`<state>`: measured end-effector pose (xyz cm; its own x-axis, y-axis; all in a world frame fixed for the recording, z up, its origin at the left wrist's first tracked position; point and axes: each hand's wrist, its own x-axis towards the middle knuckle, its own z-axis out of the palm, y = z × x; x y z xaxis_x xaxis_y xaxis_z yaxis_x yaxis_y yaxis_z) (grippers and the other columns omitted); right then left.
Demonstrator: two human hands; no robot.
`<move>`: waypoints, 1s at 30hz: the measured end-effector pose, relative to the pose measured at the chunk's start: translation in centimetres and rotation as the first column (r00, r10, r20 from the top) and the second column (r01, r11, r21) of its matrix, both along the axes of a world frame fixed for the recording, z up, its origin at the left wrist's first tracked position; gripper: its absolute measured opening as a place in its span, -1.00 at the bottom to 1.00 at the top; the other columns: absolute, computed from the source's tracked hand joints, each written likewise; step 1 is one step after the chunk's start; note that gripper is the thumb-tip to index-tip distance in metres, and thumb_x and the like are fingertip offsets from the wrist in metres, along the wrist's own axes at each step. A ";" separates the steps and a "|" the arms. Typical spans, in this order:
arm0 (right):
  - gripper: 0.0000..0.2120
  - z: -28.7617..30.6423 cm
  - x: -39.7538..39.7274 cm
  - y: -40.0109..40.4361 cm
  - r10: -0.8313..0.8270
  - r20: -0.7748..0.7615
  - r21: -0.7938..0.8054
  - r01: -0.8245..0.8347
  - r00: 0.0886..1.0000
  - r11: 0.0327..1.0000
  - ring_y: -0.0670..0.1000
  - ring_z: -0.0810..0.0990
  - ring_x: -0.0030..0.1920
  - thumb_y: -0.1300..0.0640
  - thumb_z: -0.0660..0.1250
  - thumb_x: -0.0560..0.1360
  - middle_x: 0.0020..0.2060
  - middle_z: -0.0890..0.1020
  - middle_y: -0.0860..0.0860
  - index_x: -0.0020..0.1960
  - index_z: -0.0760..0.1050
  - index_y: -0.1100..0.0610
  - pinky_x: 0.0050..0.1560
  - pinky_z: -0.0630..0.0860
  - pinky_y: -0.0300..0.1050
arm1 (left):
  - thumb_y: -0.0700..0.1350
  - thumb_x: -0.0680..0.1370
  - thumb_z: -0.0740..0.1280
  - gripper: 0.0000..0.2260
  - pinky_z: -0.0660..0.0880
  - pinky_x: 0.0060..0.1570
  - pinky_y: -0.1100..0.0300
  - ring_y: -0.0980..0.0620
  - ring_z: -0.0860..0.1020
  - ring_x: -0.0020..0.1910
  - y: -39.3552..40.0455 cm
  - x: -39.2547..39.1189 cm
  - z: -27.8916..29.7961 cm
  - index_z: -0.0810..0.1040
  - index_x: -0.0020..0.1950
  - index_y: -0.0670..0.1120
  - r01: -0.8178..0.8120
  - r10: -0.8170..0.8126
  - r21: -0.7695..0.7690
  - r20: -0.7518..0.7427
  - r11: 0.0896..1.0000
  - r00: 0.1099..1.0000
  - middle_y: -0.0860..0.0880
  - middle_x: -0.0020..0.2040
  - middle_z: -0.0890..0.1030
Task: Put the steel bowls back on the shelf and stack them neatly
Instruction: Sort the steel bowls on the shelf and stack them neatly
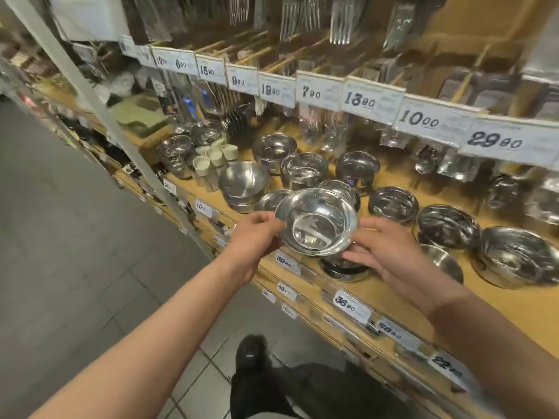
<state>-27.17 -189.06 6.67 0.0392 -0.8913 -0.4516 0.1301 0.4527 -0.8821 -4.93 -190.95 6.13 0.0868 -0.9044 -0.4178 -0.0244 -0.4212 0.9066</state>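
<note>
A shiny steel bowl (316, 222) hangs in the air above the front of the wooden shelf (390, 300). My left hand (255, 237) pinches its left rim between thumb and fingers. My right hand (384, 252) touches the bowl's right underside with spread, nearly straight fingers. Directly under the bowl a darker steel bowl (344, 267) stands on the shelf, partly hidden. Several more steel bowls stand around: a stack (243, 184) to the left, one bowl (393, 204) to the right, and a large one (518, 257) at far right.
Small cream-capped jars (211, 161) stand left of the bowls. Price tags (352, 305) line the shelf edge, and an upper rail of price cards (372, 99) overhangs the back. Packaged cutlery hangs above. A grey upright post (99, 110) crosses at left. My dark shoe (252, 355) is on the tiled floor.
</note>
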 end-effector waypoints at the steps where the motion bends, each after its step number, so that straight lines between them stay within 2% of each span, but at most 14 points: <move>1: -0.78 -0.5 1.3 -1.0 -0.008 -0.012 -0.003 0.008 1.000 1.000 0.03 0.76 -0.02 0.32 0.37 0.58 -0.06 0.77 0.07 0.22 0.57 0.23 -0.14 0.69 -0.19 | -0.28 0.55 0.38 -0.95 0.62 -0.08 0.14 -0.04 0.61 -0.16 -1.1 1.2 -0.4 0.60 -0.03 -0.16 -0.004 0.004 -0.014 -0.005 1.000 1.000 -0.16 -0.07 0.66; 4: -0.75 -1.9 5.6 -4.5 -0.054 -0.025 0.041 0.055 0.998 0.998 0.05 0.75 0.02 0.33 0.34 0.60 0.05 0.74 0.15 0.28 0.53 0.27 -0.11 0.69 -0.17 | -0.34 0.54 0.38 -0.87 0.65 0.10 0.02 -0.08 0.66 -0.09 -5.2 4.8 -1.6 0.65 0.05 -0.21 0.000 -0.001 -0.045 -0.004 0.999 1.000 -0.20 -0.01 0.72; 6: -0.80 -2.7 8.0 -6.8 -0.134 -0.057 0.082 0.139 0.989 0.987 0.10 0.75 0.01 0.32 0.33 0.61 0.05 0.72 0.21 0.23 0.53 0.32 -0.12 0.70 -0.14 | -0.35 0.54 0.39 -0.86 0.65 0.11 -0.01 -0.10 0.66 -0.08 -8.8 7.0 -2.4 0.68 0.04 -0.20 0.032 -0.031 -0.057 0.030 0.998 0.999 -0.20 -0.01 0.73; 8: -0.91 -3.4 9.6 -8.6 -0.175 -0.117 0.080 0.185 0.977 0.979 0.11 0.73 0.02 0.30 0.32 0.62 0.03 0.70 0.23 0.07 0.55 0.33 -0.02 0.70 -0.06 | -0.35 0.52 0.41 -0.83 0.64 0.12 -0.06 -0.15 0.68 -0.02 -12.3 8.9 -3.1 0.69 0.08 -0.21 0.099 -0.094 -0.045 0.089 0.994 0.992 -0.21 0.02 0.72; 10: -0.85 -4.0 10.9 -9.5 -0.187 -0.251 0.058 0.208 0.950 0.976 -0.04 0.68 -0.09 0.33 0.29 0.62 -0.03 0.62 0.22 -0.13 0.49 0.23 0.02 0.67 -0.13 | -0.33 0.50 0.45 -0.79 0.66 0.06 -0.07 -0.18 0.69 0.01 -15.2 9.9 -3.8 0.69 0.13 -0.21 0.193 -0.188 -0.017 0.161 0.981 0.969 -0.18 0.02 0.72; 11: -0.82 -4.2 11.5 -9.6 -0.208 -0.315 0.059 0.237 0.926 0.970 -0.08 0.65 -0.16 0.34 0.29 0.61 -0.06 0.59 0.23 -0.17 0.48 0.22 -0.05 0.63 -0.19 | -0.32 0.48 0.47 -0.81 0.68 -0.03 -0.01 -0.15 0.70 -0.06 -16.2 10.1 -4.2 0.71 0.08 -0.18 0.249 -0.244 -0.008 0.187 0.968 0.952 -0.14 -0.04 0.74; 13: -0.92 -4.7 12.5 -9.6 -0.304 -0.373 0.098 0.363 0.877 0.927 0.05 0.66 -0.21 0.34 0.34 0.57 -0.09 0.66 0.32 -0.08 0.55 0.35 -0.18 0.62 -0.11 | -0.31 0.44 0.52 -0.85 0.65 -0.25 0.13 -0.05 0.68 -0.26 -17.6 10.2 -4.8 0.74 -0.13 -0.07 0.350 -0.345 0.014 0.214 0.937 0.914 -0.04 -0.24 0.74; 14: -0.93 -4.9 13.2 -9.5 -0.340 -0.384 0.117 0.411 0.858 0.904 0.10 0.69 -0.21 0.33 0.38 0.55 -0.12 0.71 0.28 -0.04 0.58 0.35 -0.20 0.67 -0.05 | -0.32 0.42 0.52 -0.83 0.66 -0.27 0.11 -0.06 0.68 -0.28 -18.2 10.2 -5.0 0.72 -0.21 -0.04 0.378 -0.374 0.025 0.217 0.925 0.902 -0.03 -0.29 0.73; 18: -0.87 -5.8 15.2 -9.7 -0.401 -0.463 0.132 0.509 0.790 0.851 0.19 0.74 -0.14 0.29 0.43 0.51 -0.20 0.74 0.22 -0.16 0.55 0.12 0.02 0.67 0.21 | -0.27 0.44 0.51 -0.83 0.68 -0.02 -0.10 -0.15 0.71 -0.13 -20.0 10.0 -6.5 0.69 -0.23 -0.01 0.453 -0.432 0.031 0.367 0.891 0.824 -0.07 -0.17 0.73; 20: -0.92 -6.4 15.6 -9.8 -0.407 -0.504 0.131 0.533 0.762 0.836 0.10 0.74 -0.22 0.28 0.43 0.51 -0.23 0.74 0.15 -0.05 0.57 0.14 -0.10 0.71 0.05 | -0.22 0.45 0.52 -0.92 0.67 0.01 0.01 -0.07 0.70 -0.12 -20.3 10.0 -7.2 0.73 -0.14 -0.04 0.516 -0.462 0.009 0.460 0.856 0.758 -0.03 -0.13 0.74; 22: -0.94 -7.0 15.8 -10.0 -0.388 -0.577 0.101 0.535 0.719 0.839 -0.03 0.68 -0.39 0.26 0.43 0.50 -0.33 0.72 0.08 -0.02 0.62 0.19 -0.34 0.64 -0.16 | -0.21 0.47 0.49 -0.90 0.58 0.01 0.20 0.03 0.65 -0.12 -20.3 9.9 -7.6 0.73 -0.06 -0.05 0.577 -0.476 -0.023 0.540 0.816 0.694 0.01 -0.08 0.72; 23: -0.94 -7.0 15.9 -10.2 -0.385 -0.609 0.084 0.540 0.693 0.838 -0.03 0.69 -0.38 0.24 0.43 0.50 -0.33 0.72 0.06 -0.04 0.64 0.19 -0.34 0.65 -0.14 | -0.22 0.48 0.47 -0.88 0.53 -0.02 0.24 0.05 0.62 -0.11 -20.3 9.8 -7.6 0.73 -0.04 -0.05 0.598 -0.477 -0.029 0.572 0.801 0.667 0.02 -0.09 0.70; 26: -0.93 -6.8 16.1 -10.8 -0.340 -0.678 0.057 0.508 0.652 0.860 0.14 0.73 -0.12 0.20 0.42 0.52 -0.18 0.74 0.10 -0.07 0.67 0.17 0.00 0.68 0.16 | -0.24 0.51 0.43 -0.87 0.40 -0.16 0.34 0.05 0.59 -0.11 -20.5 9.6 -7.8 0.72 0.01 -0.09 0.622 -0.481 -0.038 0.597 0.782 0.642 0.03 -0.13 0.64; 30: -0.89 -7.1 16.2 -11.3 -0.272 -0.725 0.062 0.453 0.633 0.889 0.19 0.71 -0.05 0.25 0.42 0.51 -0.09 0.73 0.14 0.02 0.68 0.21 0.05 0.65 0.17 | -0.29 0.55 0.39 -0.78 0.30 -0.39 0.62 0.15 0.49 -0.27 -21.0 9.8 -8.2 0.67 0.18 -0.19 0.649 -0.473 -0.079 0.621 0.756 0.625 0.02 -0.08 0.57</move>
